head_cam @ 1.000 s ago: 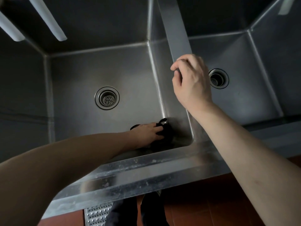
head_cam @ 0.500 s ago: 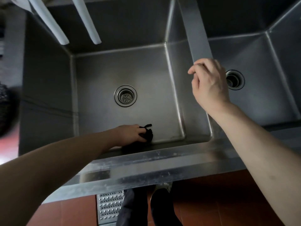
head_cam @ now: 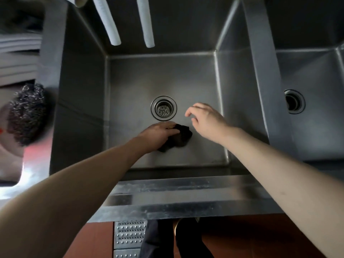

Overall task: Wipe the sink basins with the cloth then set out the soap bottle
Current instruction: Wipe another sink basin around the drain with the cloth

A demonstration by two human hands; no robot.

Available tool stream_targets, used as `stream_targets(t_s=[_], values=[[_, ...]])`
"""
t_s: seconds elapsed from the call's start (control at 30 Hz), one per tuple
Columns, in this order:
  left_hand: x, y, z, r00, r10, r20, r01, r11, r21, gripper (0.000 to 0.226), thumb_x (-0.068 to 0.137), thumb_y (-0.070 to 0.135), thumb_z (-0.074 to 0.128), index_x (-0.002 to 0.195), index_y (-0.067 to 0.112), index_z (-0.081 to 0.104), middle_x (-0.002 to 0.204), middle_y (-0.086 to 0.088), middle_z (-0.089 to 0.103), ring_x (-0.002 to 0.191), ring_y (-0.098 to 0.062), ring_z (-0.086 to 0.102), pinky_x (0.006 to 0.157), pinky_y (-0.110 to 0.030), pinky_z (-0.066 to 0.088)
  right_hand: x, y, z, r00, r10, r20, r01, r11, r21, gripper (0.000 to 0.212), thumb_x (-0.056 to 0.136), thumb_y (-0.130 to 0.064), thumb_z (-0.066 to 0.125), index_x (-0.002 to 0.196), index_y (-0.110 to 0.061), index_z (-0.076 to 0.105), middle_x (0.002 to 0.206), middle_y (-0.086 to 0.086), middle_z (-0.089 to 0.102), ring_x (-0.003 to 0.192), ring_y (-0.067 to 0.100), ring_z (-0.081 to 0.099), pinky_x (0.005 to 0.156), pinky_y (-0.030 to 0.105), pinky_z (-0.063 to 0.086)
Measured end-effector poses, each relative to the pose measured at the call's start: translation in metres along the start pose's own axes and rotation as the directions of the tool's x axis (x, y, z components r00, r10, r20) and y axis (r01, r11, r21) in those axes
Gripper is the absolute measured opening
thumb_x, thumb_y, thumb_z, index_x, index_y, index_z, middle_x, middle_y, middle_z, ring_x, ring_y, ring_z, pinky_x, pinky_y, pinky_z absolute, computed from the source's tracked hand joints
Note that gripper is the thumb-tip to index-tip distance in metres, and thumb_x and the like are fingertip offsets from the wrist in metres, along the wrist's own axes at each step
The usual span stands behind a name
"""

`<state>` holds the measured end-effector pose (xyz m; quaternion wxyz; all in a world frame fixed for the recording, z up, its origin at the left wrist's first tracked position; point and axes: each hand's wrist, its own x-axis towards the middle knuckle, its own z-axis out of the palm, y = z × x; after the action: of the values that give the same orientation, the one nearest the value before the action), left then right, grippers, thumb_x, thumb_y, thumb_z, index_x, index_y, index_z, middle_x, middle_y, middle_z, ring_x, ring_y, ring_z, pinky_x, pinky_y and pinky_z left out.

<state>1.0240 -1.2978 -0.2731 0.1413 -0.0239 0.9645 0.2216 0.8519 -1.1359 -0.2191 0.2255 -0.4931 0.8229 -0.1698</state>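
Note:
A dark cloth [head_cam: 181, 136] lies crumpled on the floor of the left steel basin [head_cam: 186, 77], just below its drain [head_cam: 163, 108]. My left hand [head_cam: 158, 134] presses down on the cloth with its fingers curled over the cloth's left part. My right hand [head_cam: 206, 121] hovers over the same basin to the right of the drain, fingers loosely spread and holding nothing. The right basin [head_cam: 316, 75] with its own drain [head_cam: 294, 101] lies beyond the divider [head_cam: 264, 75]. No soap bottle is in view.
Two white hoses [head_cam: 113, 25] hang over the left basin's back wall. A steel-wool scourer [head_cam: 26, 112] sits on the counter at the left. The sink's front rim [head_cam: 186, 194] runs below my arms, with red floor and a metal grate [head_cam: 128, 237] underneath.
My right hand has left the divider and moved down over the left basin. My left hand has slid the cloth from the front right corner towards the drain. The view shifted left.

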Motion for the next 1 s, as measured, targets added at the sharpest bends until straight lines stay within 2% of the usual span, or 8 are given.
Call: stream_targets(t_s=[0.17,0.27,0.37,0.6,0.67,0.73,0.8,1.0], values=[[-0.021,-0.019,-0.037,0.953,-0.301,-0.035,0.298,0.951,-0.082,0.039,0.095,0.012,0.056,0.131,0.024,0.062,0.129,-0.006,0.059,0.115,-0.03,0.059,0.096,-0.045,0.051,0.024,-0.01,0.031,0.943,-0.071,0.326,0.134,0.975,-0.177,0.046,0.096,-0.022,0.064,0.142,-0.024,0.055,0.146,0.003,0.052,0.135,0.03,0.047,0.112,0.045,0.043],[-0.034,-0.027,-0.044,0.883,-0.464,0.078,0.468,0.881,-0.06,0.036,0.098,0.02,0.05,0.132,0.027,0.059,0.126,-0.005,0.055,0.115,-0.028,0.057,0.098,-0.043,0.049,0.038,-0.02,0.061,0.872,-0.152,0.465,0.303,0.914,-0.27,0.075,0.094,-0.039,0.068,0.158,-0.038,0.031,0.166,0.006,0.028,0.148,0.032,0.033,0.118,0.047,0.037],[-0.039,-0.03,-0.04,0.834,-0.532,0.145,0.54,0.841,-0.018,0.036,0.098,0.023,0.048,0.132,0.028,0.058,0.128,-0.006,0.053,0.118,-0.029,0.055,0.101,-0.044,0.048,0.045,-0.026,0.089,0.809,-0.191,0.556,0.406,0.865,-0.293,0.076,0.098,-0.048,0.062,0.159,-0.05,0.017,0.169,0.003,0.019,0.146,0.032,0.031,0.116,0.047,0.035],[-0.054,-0.039,-0.042,0.752,-0.645,0.139,0.65,0.76,0.011,0.043,0.097,0.012,0.048,0.134,0.03,0.055,0.135,-0.005,0.05,0.119,-0.028,0.056,0.096,-0.04,0.049,0.037,0.016,0.084,0.738,-0.287,0.611,0.538,0.797,-0.276,0.061,0.101,-0.041,0.058,0.156,-0.048,0.032,0.16,-0.002,0.035,0.136,0.029,0.041,0.109,0.045,0.041],[-0.062,-0.042,-0.047,0.716,-0.685,0.133,0.69,0.724,0.012,0.044,0.096,0.011,0.047,0.135,0.031,0.055,0.136,-0.004,0.049,0.119,-0.028,0.055,0.093,-0.04,0.049,0.036,0.039,0.071,0.81,-0.216,0.545,0.451,0.824,-0.343,0.063,0.1,-0.039,0.059,0.156,-0.05,0.031,0.16,-0.003,0.034,0.137,0.03,0.04,0.107,0.044,0.041],[-0.072,-0.047,-0.05,0.679,-0.722,0.131,0.726,0.687,0.02,0.043,0.097,0.013,0.047,0.134,0.032,0.055,0.136,-0.004,0.049,0.12,-0.029,0.054,0.097,-0.045,0.05,0.039,0.057,0.062,0.91,-0.094,0.404,0.262,0.886,-0.383,0.064,0.101,-0.037,0.059,0.157,-0.049,0.029,0.16,0.0,0.032,0.137,0.033,0.039,0.108,0.046,0.041],[-0.08,-0.051,-0.051,0.653,-0.746,0.13,0.751,0.66,0.022,0.042,0.097,0.014,0.046,0.134,0.032,0.055,0.136,-0.004,0.049,0.12,-0.028,0.054,0.099,-0.047,0.05,0.049,0.058,0.067,0.943,-0.026,0.331,0.149,0.924,-0.353,0.064,0.102,-0.035,0.059,0.158,-0.045,0.03,0.159,0.003,0.029,0.136,0.035,0.038,0.109,0.046,0.039],[-0.089,-0.066,-0.048,0.61,-0.781,0.13,0.788,0.616,0.0,0.039,0.095,0.016,0.048,0.129,0.033,0.057,0.133,-0.004,0.053,0.114,-0.028,0.058,0.095,-0.049,0.052,0.079,-0.026,0.13,0.92,-0.183,0.347,0.294,0.907,-0.3,0.063,0.104,-0.031,0.055,0.162,-0.032,0.029,0.163,0.014,0.025,0.142,0.042,0.031,0.114,0.053,0.037]])
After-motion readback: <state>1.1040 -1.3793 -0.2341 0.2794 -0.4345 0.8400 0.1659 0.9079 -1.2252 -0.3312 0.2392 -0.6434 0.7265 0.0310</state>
